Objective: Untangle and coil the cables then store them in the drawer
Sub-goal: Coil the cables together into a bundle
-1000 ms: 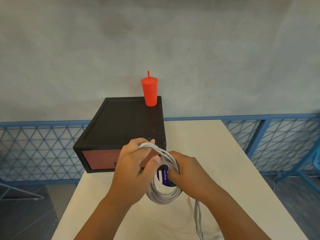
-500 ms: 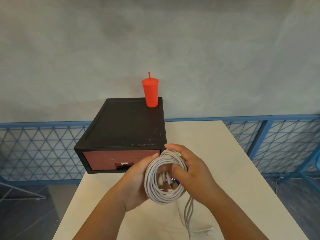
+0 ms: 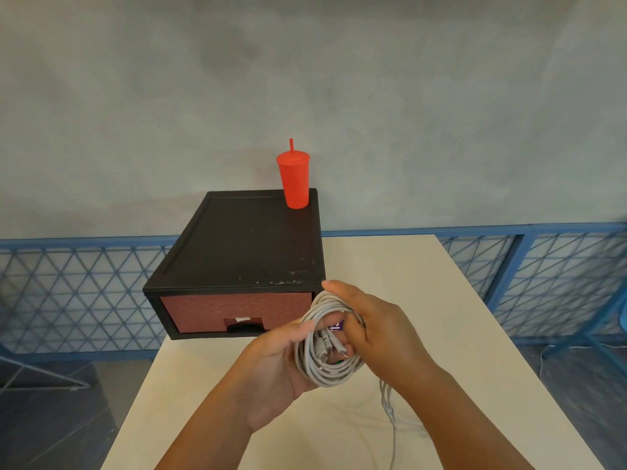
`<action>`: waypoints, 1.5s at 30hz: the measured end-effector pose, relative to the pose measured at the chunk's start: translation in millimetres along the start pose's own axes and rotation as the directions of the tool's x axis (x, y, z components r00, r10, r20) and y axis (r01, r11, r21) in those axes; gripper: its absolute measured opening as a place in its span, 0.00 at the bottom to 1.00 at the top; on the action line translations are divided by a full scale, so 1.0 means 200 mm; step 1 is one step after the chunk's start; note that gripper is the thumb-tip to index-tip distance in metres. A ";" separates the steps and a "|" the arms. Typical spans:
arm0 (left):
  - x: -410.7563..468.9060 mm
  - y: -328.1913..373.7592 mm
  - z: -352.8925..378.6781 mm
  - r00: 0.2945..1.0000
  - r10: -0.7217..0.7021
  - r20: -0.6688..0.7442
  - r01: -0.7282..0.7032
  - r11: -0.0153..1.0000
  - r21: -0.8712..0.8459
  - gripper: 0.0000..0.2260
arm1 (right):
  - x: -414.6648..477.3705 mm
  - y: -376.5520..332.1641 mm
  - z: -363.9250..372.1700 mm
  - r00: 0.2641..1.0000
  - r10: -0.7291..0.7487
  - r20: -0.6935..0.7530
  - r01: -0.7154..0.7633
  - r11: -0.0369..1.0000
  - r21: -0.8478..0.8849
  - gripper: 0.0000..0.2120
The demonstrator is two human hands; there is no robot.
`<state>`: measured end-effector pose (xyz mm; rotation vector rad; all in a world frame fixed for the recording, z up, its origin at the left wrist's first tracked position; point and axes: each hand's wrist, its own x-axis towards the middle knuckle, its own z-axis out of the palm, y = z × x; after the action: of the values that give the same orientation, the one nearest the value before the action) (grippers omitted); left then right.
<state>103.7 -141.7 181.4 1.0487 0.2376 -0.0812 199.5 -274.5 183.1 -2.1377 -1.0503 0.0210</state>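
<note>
A coil of grey cable (image 3: 324,369) is held upright above the table between both hands. My left hand (image 3: 271,361) cups its left side from behind. My right hand (image 3: 376,330) wraps its top and right side, fingers hooked through the loops beside a small purple tag (image 3: 336,324). Loose grey cable (image 3: 390,412) trails from under my right wrist down to the table. The black drawer unit (image 3: 244,245) stands at the table's far left, and its reddish-brown drawer front (image 3: 234,308) is closed.
A red cup with a straw (image 3: 294,178) stands on the unit's back right corner. The cream table (image 3: 407,286) reaches to a blue mesh railing (image 3: 543,266) and a grey wall. Floor drops away on both sides.
The coil has turned to face me and shifted right. My left hand dropped from its top to cup it from behind; my right hand now wraps over the top.
</note>
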 end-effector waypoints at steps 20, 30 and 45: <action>-0.03 0.00 -0.07 0.948 -0.002 0.317 0.046 0.990 -0.131 0.30 | -0.02 0.00 0.01 0.999 0.001 0.044 -0.002 1.000 0.019 0.18; -0.06 0.00 -0.09 0.964 -0.002 0.265 0.010 1.000 -0.030 0.39 | -0.01 0.02 -0.01 0.997 -0.017 0.080 0.023 0.997 -0.074 0.20; -0.05 -0.04 0.01 0.997 -0.081 -0.015 0.081 0.997 0.002 0.17 | -0.04 -0.03 -0.01 1.000 -0.005 0.025 0.007 0.996 -0.091 0.14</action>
<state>93.6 -148.3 177.3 1.0426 0.2937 -0.1470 190.3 -279.4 186.0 -2.2211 -1.0904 -0.0031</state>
